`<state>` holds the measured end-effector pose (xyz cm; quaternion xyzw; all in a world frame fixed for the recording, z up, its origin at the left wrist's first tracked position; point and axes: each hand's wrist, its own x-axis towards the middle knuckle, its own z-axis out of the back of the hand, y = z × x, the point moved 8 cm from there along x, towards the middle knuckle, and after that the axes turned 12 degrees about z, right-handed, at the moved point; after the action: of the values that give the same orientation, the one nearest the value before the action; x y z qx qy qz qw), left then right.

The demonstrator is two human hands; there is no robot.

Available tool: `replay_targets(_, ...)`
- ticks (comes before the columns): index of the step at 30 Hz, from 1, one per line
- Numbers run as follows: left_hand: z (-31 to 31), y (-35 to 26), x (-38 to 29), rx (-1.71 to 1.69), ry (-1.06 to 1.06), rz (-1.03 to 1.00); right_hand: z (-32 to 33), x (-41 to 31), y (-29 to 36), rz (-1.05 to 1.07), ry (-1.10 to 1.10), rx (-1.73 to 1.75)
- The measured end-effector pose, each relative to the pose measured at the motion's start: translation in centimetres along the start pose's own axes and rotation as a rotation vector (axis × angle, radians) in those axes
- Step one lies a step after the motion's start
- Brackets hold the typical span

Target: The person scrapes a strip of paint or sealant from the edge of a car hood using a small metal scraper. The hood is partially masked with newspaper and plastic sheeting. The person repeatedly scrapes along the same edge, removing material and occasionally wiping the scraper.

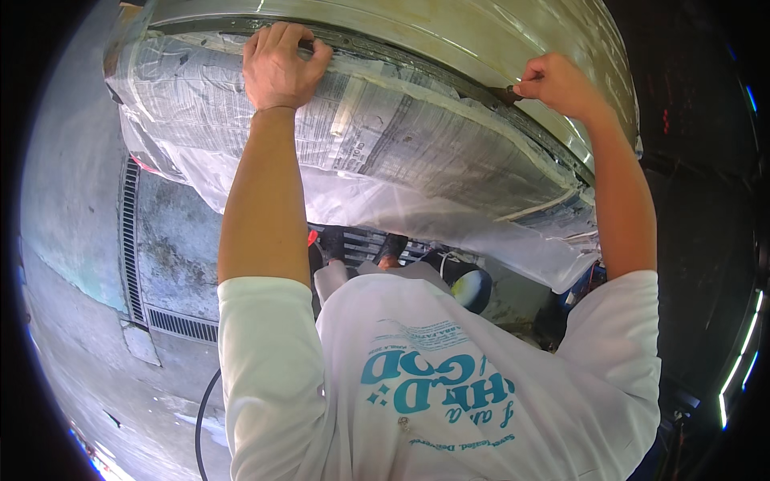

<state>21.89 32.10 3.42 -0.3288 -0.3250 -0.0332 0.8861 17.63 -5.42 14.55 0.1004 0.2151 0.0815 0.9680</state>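
A glossy olive-gold vehicle body panel (445, 30) curves across the top of the view. Along its lower edge runs a dark, scuffed strip (415, 62), and newspaper masking (228, 96) covers the area below it. My left hand (278, 66) rests at this strip with its fingers curled over the edge; whether they pinch anything is hidden. Farther right, my right hand (556, 84) pinches a small dark flat tool (505, 94) between thumb and fingers. The tool's far end meets the strip, and its exact kind is unclear.
Clear plastic sheeting (385, 195) hangs below the newspaper, fixed with strips of masking tape (348, 108). Under me, my feet stand near a dark slatted platform (361, 240). A drain grate (130, 240) crosses the concrete floor at left, and a black hose (200, 415) curves nearby.
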Motion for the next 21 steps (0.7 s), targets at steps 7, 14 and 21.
replay_targets(7, 0.2, 0.2, -0.2, 0.012, -0.006, 0.007, -0.8, -2.0, 4.8, 0.077, -0.28, -0.421)
replay_targets(14, -0.1, -0.5, -0.3, -0.02, 0.003, -0.008, 0.4, 1.9, -1.8, -0.085, 0.194, 0.088)
replay_targets(21, 0.4, 0.5, -0.3, -0.005, -0.01, 0.005, -0.4, -2.2, 2.5, 0.005, -0.195, -0.231)
